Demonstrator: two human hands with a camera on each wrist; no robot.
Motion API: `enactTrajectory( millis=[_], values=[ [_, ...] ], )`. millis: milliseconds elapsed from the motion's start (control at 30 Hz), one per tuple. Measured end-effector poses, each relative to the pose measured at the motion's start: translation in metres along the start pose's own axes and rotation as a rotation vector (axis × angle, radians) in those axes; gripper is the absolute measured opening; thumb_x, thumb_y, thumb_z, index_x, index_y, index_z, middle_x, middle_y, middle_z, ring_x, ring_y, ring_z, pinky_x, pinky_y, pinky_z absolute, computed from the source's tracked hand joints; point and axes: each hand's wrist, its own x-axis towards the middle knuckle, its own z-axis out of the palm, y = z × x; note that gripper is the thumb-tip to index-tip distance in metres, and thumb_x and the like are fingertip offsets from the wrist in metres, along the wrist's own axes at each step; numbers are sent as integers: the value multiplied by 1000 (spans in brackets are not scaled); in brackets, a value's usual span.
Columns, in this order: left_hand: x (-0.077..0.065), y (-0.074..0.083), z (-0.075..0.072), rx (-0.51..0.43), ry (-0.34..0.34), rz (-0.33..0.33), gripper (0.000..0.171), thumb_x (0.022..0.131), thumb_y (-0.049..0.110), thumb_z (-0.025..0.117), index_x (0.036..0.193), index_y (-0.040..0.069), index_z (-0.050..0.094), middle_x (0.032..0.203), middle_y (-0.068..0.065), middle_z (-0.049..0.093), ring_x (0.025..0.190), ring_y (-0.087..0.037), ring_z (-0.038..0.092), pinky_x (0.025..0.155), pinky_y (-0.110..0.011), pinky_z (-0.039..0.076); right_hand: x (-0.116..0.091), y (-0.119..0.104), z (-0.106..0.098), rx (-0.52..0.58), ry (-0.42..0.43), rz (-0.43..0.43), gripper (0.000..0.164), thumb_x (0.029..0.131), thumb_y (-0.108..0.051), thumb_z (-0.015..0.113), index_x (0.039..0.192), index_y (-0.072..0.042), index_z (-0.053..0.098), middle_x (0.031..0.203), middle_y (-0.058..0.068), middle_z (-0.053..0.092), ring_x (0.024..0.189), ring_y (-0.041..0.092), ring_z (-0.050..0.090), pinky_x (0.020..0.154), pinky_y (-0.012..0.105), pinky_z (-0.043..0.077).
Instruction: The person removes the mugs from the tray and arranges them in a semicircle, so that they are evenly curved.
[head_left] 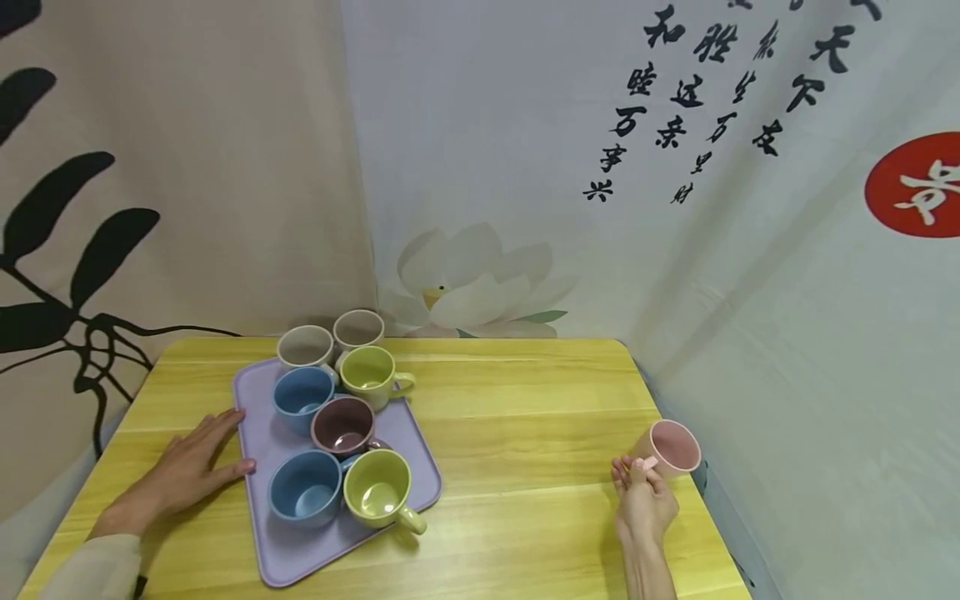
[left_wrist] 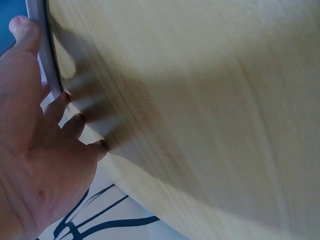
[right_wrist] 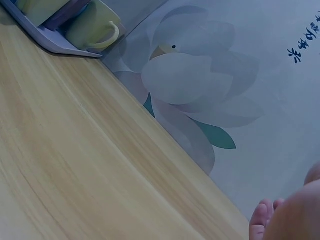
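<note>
My left hand [head_left: 183, 471] touches the left edge of a lilac tray [head_left: 272, 550] with its fingertips and thumb, fingers spread. The left wrist view shows the same hand [left_wrist: 47, 135] against the tray's rim. On the tray stand two white mugs [head_left: 306, 345], two blue mugs [head_left: 306, 487], two yellow-green mugs [head_left: 377, 487] and one dark mauve mug [head_left: 343, 425]. At the table's right side, my right hand [head_left: 647, 504] pinches the handle of a pink mug [head_left: 675, 447], which looks tilted. In the right wrist view only part of this hand [right_wrist: 292, 215] shows, and the mug is out of sight.
The wooden table [head_left: 517, 467] carries the tray on its left half. Behind the table hangs a pale curtain [head_left: 480, 167] printed with a flower and dark characters. It continues along the right edge of the table.
</note>
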Motion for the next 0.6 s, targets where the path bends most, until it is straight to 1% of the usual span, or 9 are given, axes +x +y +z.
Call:
enactTrajectory(
  millis=[267,400,500,600],
  values=[
    [-1,0,1,-9,13,10,100,106,50,78,176,2,26,178,-42,28,161,-76,19,119,-98,12,1,2,-3,22,-7,26,22,116,-7,60,103,-10,79,95,0,81,94,13,85,95,26,70],
    [-2,1,1,-6,30,15,99,105,49,79,176,2,28,176,-43,30,160,-76,22,119,-98,14,1,2,-1,38,-27,25,21,116,-9,60,105,-8,78,96,-1,81,96,14,85,99,27,69],
    [-3,2,1,-3,40,16,99,104,49,80,175,2,30,176,-42,32,159,-76,23,119,-98,16,1,2,-1,60,-41,24,18,116,-10,60,108,-4,75,97,1,81,96,15,86,99,29,70],
    [-3,2,2,-5,41,14,99,104,49,80,175,2,30,176,-42,32,160,-76,24,119,-98,16,0,3,-3,39,-37,19,18,116,-11,61,109,-4,75,99,-2,82,94,13,86,93,27,71]
  ],
)
